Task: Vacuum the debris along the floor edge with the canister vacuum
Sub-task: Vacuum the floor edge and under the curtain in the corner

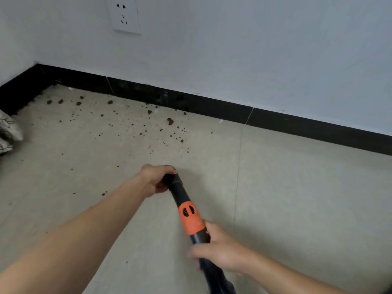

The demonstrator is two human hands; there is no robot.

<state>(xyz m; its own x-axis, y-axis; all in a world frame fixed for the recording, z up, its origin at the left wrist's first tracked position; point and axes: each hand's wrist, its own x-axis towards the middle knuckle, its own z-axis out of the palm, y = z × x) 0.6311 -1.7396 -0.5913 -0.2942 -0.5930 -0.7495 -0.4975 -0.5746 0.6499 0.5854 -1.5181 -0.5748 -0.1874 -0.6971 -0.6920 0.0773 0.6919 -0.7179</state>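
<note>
The front end of the black vacuum tube (177, 187) is being gripped by the curled fingers of the left hand (154, 178). Its rear stretch, just behind the ribbed orange collar (191, 218), is being clasped by the right hand (219, 249). The tube's round mouth is being held low toward the floor (297, 198), short of the main scatter of debris (170, 121); whether it is touching the floor cannot be told. Brown crumbs and small clods are being seen ahead of the mouth, thickening toward the glossy black baseboard (212, 107) and the left corner. Open room is being offered on the right by matte pale-grey tile, which is being crossed by a thin grout line (237, 177). The left edge is being crowded by a patterned cloth (8, 132).
</note>
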